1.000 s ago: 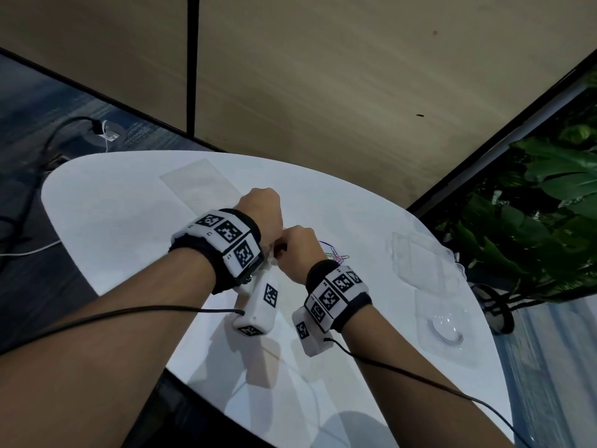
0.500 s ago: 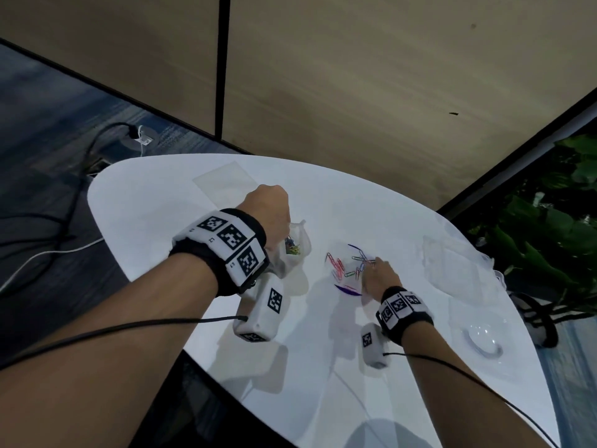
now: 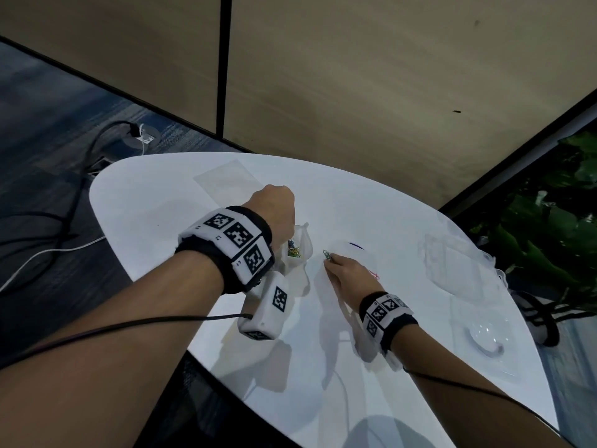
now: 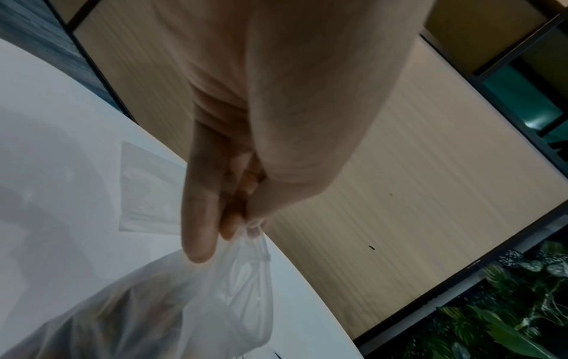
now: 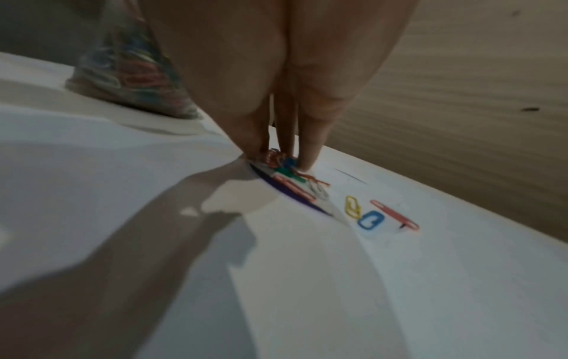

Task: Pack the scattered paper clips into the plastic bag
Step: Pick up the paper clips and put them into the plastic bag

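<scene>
My left hand [image 3: 274,210] is raised over the white table [image 3: 161,202] and pinches the rim of the clear plastic bag [image 3: 299,248], which hangs open below it. The left wrist view shows the fingers [image 4: 199,233] bunched on the bag [image 4: 190,303]. Coloured paper clips [image 3: 293,252] lie inside. Just right of the bag, my right hand [image 3: 330,262] is down on the table and pinches a small cluster of paper clips [image 5: 284,161]; one clip [image 3: 327,254] sticks out past the fingertips. Yellow [image 5: 353,206], blue [image 5: 370,219] and red [image 5: 395,215] clips lie loose beside it.
A flat clear bag [image 3: 226,179] lies at the table's far side. Clear plastic packaging [image 3: 452,263] and a clear round lid [image 3: 484,337] sit at the right edge. A plant [image 3: 549,237] stands beyond them; cables [image 3: 64,227] run over the floor at left.
My right hand left the bag's mouth, reached right to the clips on the table, then closed its fingers on a cluster nearer the bag. The left hand kept holding the bag.
</scene>
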Action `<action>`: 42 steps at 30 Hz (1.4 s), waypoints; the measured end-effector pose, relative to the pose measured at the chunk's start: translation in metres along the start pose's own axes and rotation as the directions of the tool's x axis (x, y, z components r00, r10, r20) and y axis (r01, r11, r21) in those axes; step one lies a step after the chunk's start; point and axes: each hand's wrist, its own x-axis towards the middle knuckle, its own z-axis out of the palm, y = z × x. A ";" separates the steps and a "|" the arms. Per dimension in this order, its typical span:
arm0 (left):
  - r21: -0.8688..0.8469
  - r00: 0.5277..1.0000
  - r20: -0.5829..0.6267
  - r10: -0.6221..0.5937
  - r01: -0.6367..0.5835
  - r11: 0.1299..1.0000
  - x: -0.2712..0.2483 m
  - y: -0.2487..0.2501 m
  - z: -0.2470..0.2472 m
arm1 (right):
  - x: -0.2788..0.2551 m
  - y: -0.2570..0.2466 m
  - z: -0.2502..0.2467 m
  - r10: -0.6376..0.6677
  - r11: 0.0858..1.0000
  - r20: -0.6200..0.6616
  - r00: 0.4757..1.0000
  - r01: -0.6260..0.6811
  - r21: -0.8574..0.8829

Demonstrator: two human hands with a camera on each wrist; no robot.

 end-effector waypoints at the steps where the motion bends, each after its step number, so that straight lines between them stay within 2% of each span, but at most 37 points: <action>1: -0.002 1.000 0.002 -0.001 0.001 1.000 -0.001 0.000 0.000 | -0.002 0.002 -0.001 -0.002 1.000 -0.013 1.000 0.001 -0.028; 3: 0.012 1.000 0.003 0.001 -0.001 1.000 -0.002 0.002 -0.001 | -0.003 0.003 -0.005 0.038 0.997 -0.010 0.999 -0.039 -0.070; 5: 0.027 1.000 0.007 0.001 -0.001 1.000 -0.004 0.004 -0.002 | -0.004 0.006 -0.012 0.126 0.991 -0.018 0.992 -0.126 -0.035; 7: 0.036 1.000 0.012 0.002 -0.003 0.999 -0.005 0.005 -0.002 | -0.004 0.009 -0.022 0.305 0.946 -0.061 0.950 -0.295 0.133; 8: 0.039 1.000 0.015 0.005 -0.006 0.999 -0.005 0.006 -0.002 | -0.003 0.012 -0.026 0.412 0.891 -0.066 0.909 -0.387 0.238; 9: 0.041 1.000 0.017 0.008 -0.008 0.999 -0.005 0.007 -0.002 | -0.003 0.017 -0.030 0.523 0.808 -0.051 0.851 -0.476 0.348; 11: 0.049 1.000 0.018 0.011 -0.012 0.999 -0.003 0.009 -0.001 | -0.004 0.030 -0.035 0.695 0.558 0.050 0.717 -0.582 0.591; 13: 0.047 1.000 0.028 0.012 -0.014 0.999 -0.003 0.011 0.000 | -0.007 0.033 -0.045 0.731 0.251 0.199 0.653 -0.528 0.811; 14: 0.044 0.999 0.034 0.016 -0.017 0.999 -0.002 0.013 0.001 | -0.008 0.031 -0.051 0.715 0.113 0.241 0.657 -0.449 0.886; 16: 0.041 0.999 0.041 0.022 -0.023 0.999 -0.001 0.016 0.003 | -0.010 0.016 -0.071 0.621 -0.097 0.296 0.726 -0.303 0.948; 18: 0.034 0.999 0.042 0.019 -0.020 0.999 0.001 0.019 0.006 | -0.013 -0.006 -0.093 0.472 -0.229 0.331 0.817 -0.249 0.941; 20: 0.032 0.999 0.035 0.013 -0.015 0.999 0.002 0.021 0.010 | -0.013 -0.025 -0.107 0.359 -0.290 0.348 0.866 -0.251 0.923; 24: 0.033 1.000 0.013 0.013 -0.013 0.999 0.004 0.023 0.015 | -0.001 -0.057 -0.110 0.301 -0.291 0.375 0.877 -0.290 0.912; 26: 0.029 1.000 0.007 0.010 -0.011 1.000 0.006 0.023 0.016 | 0.007 -0.068 -0.108 0.287 -0.238 0.389 0.876 -0.328 0.914; 29: 0.046 1.000 -0.021 0.011 -0.010 0.999 0.008 0.021 0.017 | 0.017 -0.081 -0.104 0.275 -0.107 0.375 0.885 -0.360 0.927; 31: 0.051 0.999 -0.034 0.016 -0.015 0.999 0.009 0.021 0.016 | 0.020 -0.086 -0.101 0.305 0.010 0.320 0.897 -0.339 0.941; 35: 0.042 0.999 -0.043 0.017 -0.015 0.999 0.009 0.020 0.014 | 0.019 -0.086 -0.102 0.347 0.379 0.157 0.925 -0.291 0.878; 36: 0.036 0.999 -0.041 0.018 -0.016 0.999 0.008 0.019 0.013 | 0.018 -0.082 -0.104 0.337 0.419 0.121 0.934 -0.264 0.869; 37: 0.029 0.999 -0.040 0.020 -0.019 0.999 0.007 0.018 0.012 | 0.018 -0.078 -0.107 0.342 0.420 0.084 0.936 -0.232 0.877; 40: 0.013 0.999 -0.037 0.023 -0.022 1.000 0.004 0.013 0.008 | 0.021 -0.049 -0.112 0.487 0.356 -0.008 0.874 -0.190 0.915; 41: 0.007 0.999 -0.035 0.024 -0.024 1.000 0.004 0.012 0.007 | 0.024 -0.037 -0.108 0.521 0.413 -0.027 0.853 -0.224 0.883; 42: 0.003 0.999 -0.035 0.025 -0.025 1.000 0.003 0.010 0.007 | 0.025 -0.027 -0.103 0.516 0.546 -0.048 0.855 -0.285 0.788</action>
